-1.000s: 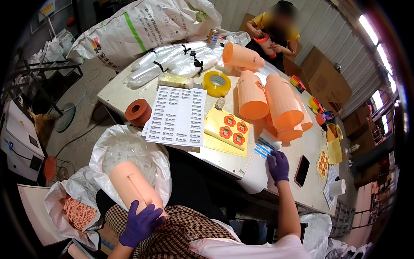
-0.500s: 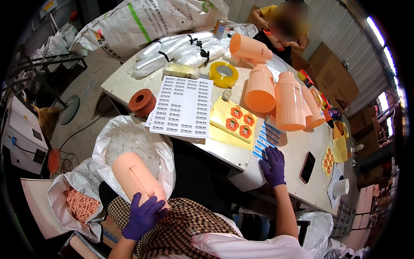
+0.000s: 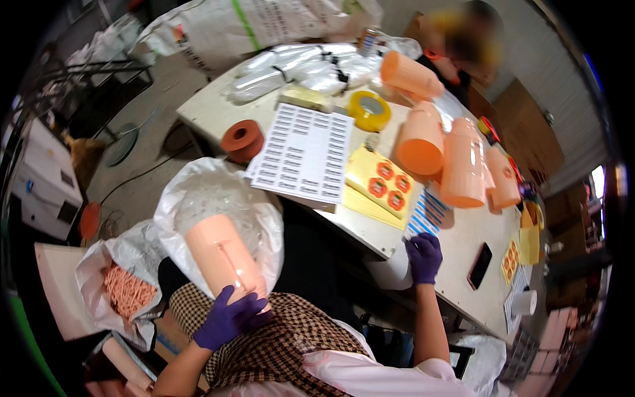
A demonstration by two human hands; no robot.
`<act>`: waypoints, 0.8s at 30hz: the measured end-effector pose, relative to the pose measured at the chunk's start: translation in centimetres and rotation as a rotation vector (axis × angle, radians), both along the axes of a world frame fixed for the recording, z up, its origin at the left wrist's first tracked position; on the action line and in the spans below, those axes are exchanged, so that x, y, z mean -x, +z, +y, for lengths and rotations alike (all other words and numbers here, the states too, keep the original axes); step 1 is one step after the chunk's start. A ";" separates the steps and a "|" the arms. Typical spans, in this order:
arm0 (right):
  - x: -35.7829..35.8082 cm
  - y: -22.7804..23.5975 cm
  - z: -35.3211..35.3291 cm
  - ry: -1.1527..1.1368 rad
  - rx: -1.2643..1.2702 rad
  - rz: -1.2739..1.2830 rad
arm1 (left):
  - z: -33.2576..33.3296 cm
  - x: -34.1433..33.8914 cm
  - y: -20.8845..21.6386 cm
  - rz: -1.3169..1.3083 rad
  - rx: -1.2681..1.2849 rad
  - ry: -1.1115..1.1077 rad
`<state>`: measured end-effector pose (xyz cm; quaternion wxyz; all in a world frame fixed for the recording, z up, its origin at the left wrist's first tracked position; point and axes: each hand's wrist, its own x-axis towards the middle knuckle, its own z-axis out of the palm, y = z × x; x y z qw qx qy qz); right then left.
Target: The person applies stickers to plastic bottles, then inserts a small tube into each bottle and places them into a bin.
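Observation:
My left hand [image 3: 233, 319], in a purple glove, is wrapped round the lower end of a peach plastic jug body [image 3: 223, 255], which lies tilted over my lap with its handle facing up. At the table's near edge, my purple-gloved right hand [image 3: 424, 258] has its fingers drawn together on the near edge of a blue-and-white sticker sheet [image 3: 428, 210]. Whether a single sticker is between the fingertips is too small to tell. Left of it lie yellow sheets with round red-orange stickers [image 3: 390, 183]. Several more peach jugs [image 3: 462, 165] stand or lie behind the sheet.
On the table are a white label sheet [image 3: 305, 149], yellow tape [image 3: 369, 110], a brown roll [image 3: 242, 140], plastic-wrapped bundles [image 3: 307, 69] and a phone [image 3: 479, 266]. A white bag of clear pieces [image 3: 218, 192] and a bag of peach strips [image 3: 129, 291] stand by my legs. Another person sits across.
My right hand's fingers, spread flat by the sticker sheet before, are now drawn together at its near edge. My left hand still holds the jug body. The whole view has shifted and tilted.

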<state>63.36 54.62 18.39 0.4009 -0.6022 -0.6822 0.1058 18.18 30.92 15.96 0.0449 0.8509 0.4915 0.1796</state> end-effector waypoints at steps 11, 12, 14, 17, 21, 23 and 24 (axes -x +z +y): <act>31.1 6.7 0.3 0.978 0.459 0.213 | -0.8 0.4 -0.6 0.346 -0.183 -0.105; 33.7 5.7 0.8 1.046 0.551 0.200 | -0.9 0.5 -0.7 0.393 -0.213 -0.090; 37.3 3.4 1.4 1.144 0.623 0.181 | -1.1 0.3 -0.1 0.426 -0.196 -0.082; 39.2 2.5 1.8 1.105 0.861 0.112 | -1.4 0.1 0.2 0.412 -0.150 -0.066; 39.4 -0.5 1.9 1.145 0.737 0.002 | -1.1 0.4 1.1 0.273 -0.105 -0.074; 39.9 -1.1 0.1 1.079 0.430 0.051 | -1.1 0.6 1.3 0.180 -0.095 -0.047; 39.8 -0.2 -0.9 0.967 0.491 0.266 | -1.1 1.4 0.4 0.236 -0.137 -0.111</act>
